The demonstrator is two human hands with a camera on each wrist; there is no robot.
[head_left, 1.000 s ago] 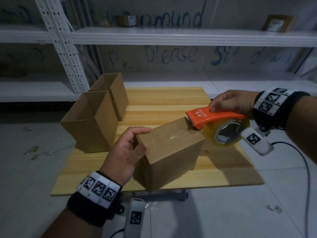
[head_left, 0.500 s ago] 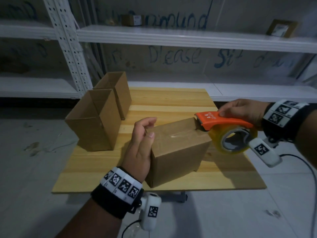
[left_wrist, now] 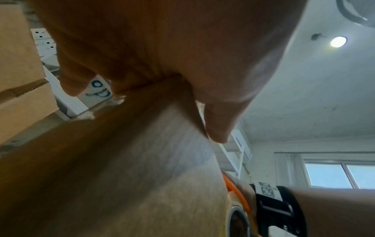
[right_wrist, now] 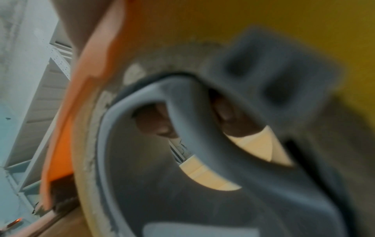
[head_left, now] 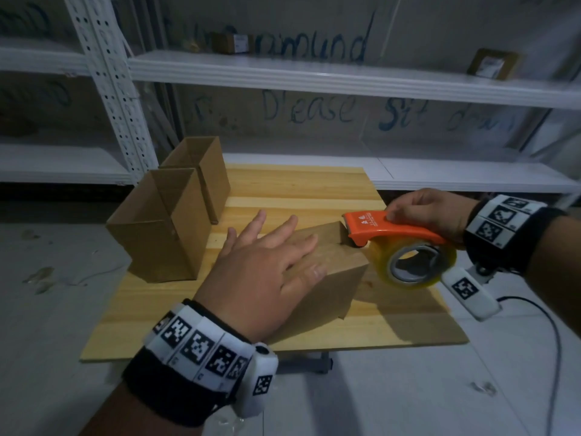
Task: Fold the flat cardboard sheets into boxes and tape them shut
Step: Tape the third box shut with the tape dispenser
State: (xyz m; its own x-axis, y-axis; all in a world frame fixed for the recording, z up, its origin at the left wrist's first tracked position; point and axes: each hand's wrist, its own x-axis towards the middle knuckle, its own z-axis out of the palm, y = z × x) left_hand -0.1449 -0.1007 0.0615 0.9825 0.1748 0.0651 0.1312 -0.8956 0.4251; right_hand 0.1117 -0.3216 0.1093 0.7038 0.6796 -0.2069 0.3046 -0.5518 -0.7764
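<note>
A closed cardboard box [head_left: 333, 278] stands on the wooden table [head_left: 301, 190], one corner toward me. My left hand [head_left: 267, 262] lies flat on its top with the fingers straight and spread; the left wrist view shows the palm [left_wrist: 162, 48] pressing on the cardboard [left_wrist: 142, 160]. My right hand [head_left: 430, 212] grips the orange tape dispenser [head_left: 390, 228], which carries a roll of clear tape [head_left: 415, 265]. The dispenser's front end sits at the box's far right top edge. In the right wrist view the roll [right_wrist: 182, 144] fills the frame, blurred.
Two open-topped cardboard boxes [head_left: 166, 228] [head_left: 201, 174] stand at the table's left rear. White metal shelving [head_left: 314, 77] runs behind the table, with small boxes on the upper shelf. A cable [head_left: 553, 357] trails on the floor at the right.
My left hand has left the box's near left edge and now lies flat on the top. The right hand with the dispenser stays at the box's far right edge.
</note>
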